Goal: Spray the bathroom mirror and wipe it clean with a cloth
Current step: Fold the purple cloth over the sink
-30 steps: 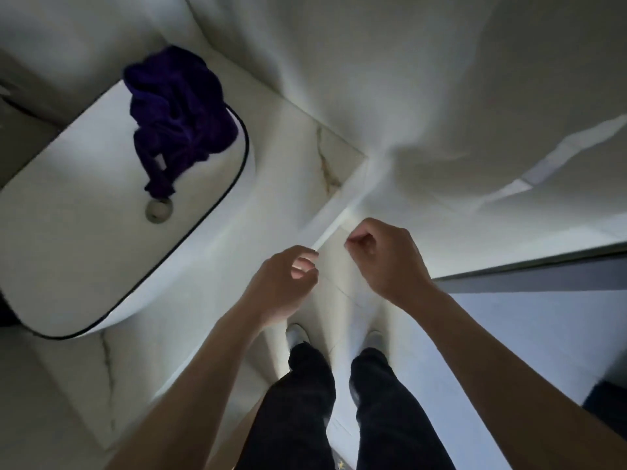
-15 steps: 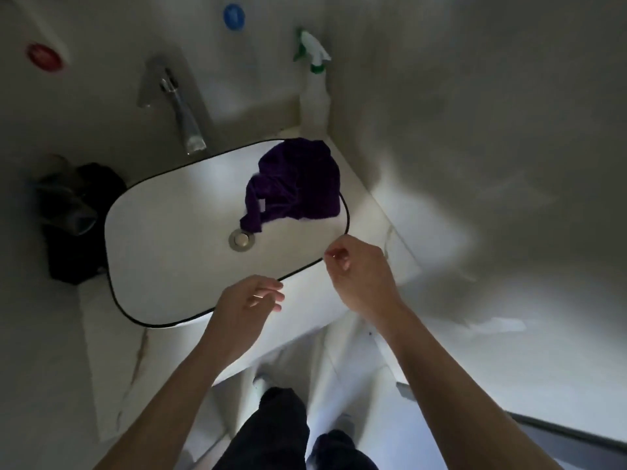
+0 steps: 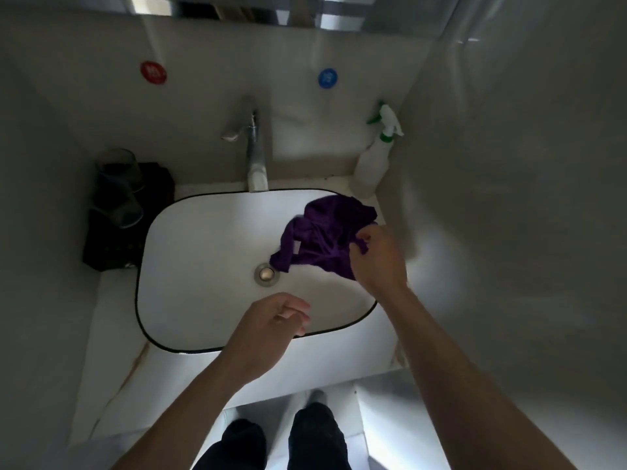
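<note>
A crumpled purple cloth (image 3: pixel 322 232) lies in the right part of a white basin (image 3: pixel 203 252). My right hand (image 3: pixel 376 259) is on the cloth's right edge, its fingers curled into the fabric. My left hand (image 3: pixel 268 329) hovers over the basin's near rim, fingers loosely curled and holding nothing. A white spray bottle (image 3: pixel 373 161) with a green and white trigger stands in the back right corner of the counter. The bottom edge of the mirror (image 3: pixel 258 11) shows along the top of the view.
A chrome tap (image 3: pixel 254 154) rises behind the basin, whose drain (image 3: pixel 267 274) sits at its middle. Glass tumblers (image 3: pixel 118 188) stand on a dark tray (image 3: pixel 112 239) at the left. Red (image 3: pixel 153 72) and blue (image 3: pixel 327 78) round stickers mark the back wall. A wall closes the right side.
The view swung from the floor and wall up to the whole basin. My right hand moved forward from the basin's near rim onto the purple cloth. My left hand stays low by the near rim.
</note>
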`<state>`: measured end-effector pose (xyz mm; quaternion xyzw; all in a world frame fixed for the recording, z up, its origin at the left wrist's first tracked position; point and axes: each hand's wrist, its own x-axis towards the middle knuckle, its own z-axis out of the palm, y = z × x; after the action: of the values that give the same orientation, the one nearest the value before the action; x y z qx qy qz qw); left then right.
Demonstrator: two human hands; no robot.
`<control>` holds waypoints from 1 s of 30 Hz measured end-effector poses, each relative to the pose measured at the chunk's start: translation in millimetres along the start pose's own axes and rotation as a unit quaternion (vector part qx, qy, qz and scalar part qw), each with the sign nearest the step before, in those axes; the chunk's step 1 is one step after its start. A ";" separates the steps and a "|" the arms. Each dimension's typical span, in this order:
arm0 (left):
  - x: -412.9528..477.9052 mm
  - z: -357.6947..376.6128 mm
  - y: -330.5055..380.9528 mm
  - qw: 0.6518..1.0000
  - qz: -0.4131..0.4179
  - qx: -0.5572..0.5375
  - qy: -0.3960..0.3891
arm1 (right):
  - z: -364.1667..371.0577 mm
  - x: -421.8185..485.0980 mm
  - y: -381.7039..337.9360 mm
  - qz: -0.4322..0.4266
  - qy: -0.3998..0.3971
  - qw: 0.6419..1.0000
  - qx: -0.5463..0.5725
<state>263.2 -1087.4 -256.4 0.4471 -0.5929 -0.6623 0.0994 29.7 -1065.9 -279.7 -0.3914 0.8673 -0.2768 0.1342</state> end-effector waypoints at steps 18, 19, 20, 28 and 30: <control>-19.2 -8.2 20.9 0.987 -0.031 0.032 0.152 | -19.0 90.6 3.8 -0.126 0.054 0.988 0.075; -16.4 -7.9 24.6 0.988 -0.025 0.034 0.151 | -32.6 87.5 4.9 -0.103 0.054 0.986 0.121; -13.2 -6.9 29.1 0.988 -0.017 0.036 0.148 | -45.6 84.1 4.2 -0.085 0.045 0.983 0.156; 23.6 10.0 78.1 0.993 0.089 0.048 0.067 | -107.0 47.2 -29.5 -0.111 -0.026 0.965 0.238; 38.1 8.7 78.4 0.991 0.098 0.053 0.070 | -120.2 33.1 -39.1 -0.143 -0.032 0.966 0.212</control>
<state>203.7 -1128.3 -206.9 0.4367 -0.6602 -0.5835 0.1815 -22.4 -1066.9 -159.9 -0.4826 0.7191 -0.4579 0.2008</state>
